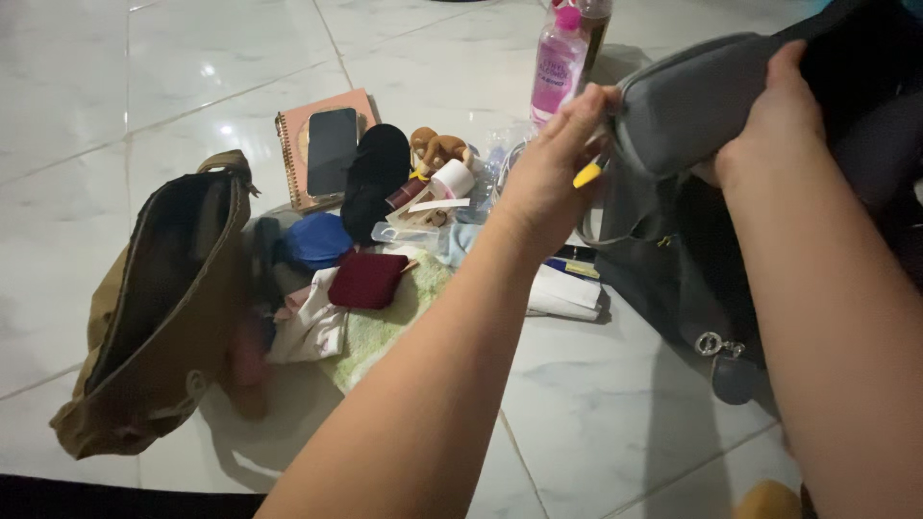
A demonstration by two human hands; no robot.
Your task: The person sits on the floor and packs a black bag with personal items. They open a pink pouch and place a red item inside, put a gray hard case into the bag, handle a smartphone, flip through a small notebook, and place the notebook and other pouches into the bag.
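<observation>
The floor [596, 404] is glossy white marble-look tile, smooth enough to mirror lamp spots. The grey bag [692, 106] is matt woven cloth, with a shiny metal ring [710, 343] low on it. The olive pouch [163, 308] looks like coarse matt canvas. The spiral notebook [293, 144] has a dull pink paper cover; the phone [333, 149] on it is smooth and dark. The pink bottle [558, 62] is clear glossy plastic. The maroon pouch [367, 280] looks soft, and the pale green towel [385, 327] has rough terry pile.
</observation>
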